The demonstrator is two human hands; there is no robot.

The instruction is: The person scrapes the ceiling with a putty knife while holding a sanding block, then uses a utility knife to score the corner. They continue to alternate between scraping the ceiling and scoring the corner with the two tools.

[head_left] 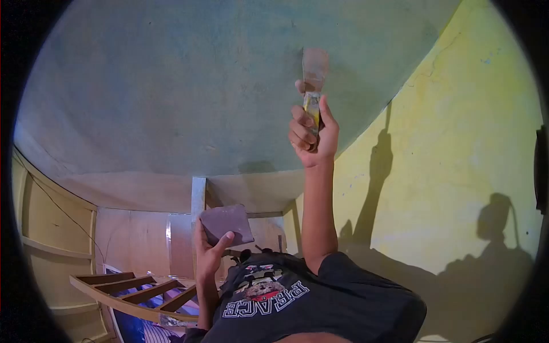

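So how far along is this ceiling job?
Done: most of the ceiling looks evenly coated, though mottled. In hand: the right hand holds a putty knife up to it near the yellow wall; the left hand holds a flat board. Left: cannot tell which patches remain.

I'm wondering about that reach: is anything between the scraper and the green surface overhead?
Nothing visible. The right hand holds the scraper up at the green surface; the left hand holds a board lower down.

Right hand (311,128) grips a putty knife (314,71), blade up at the blue-green ceiling (171,86); left hand (210,251) clasps a dark square pad (227,223) lower down; shadows fall across the yellow wall (457,143).
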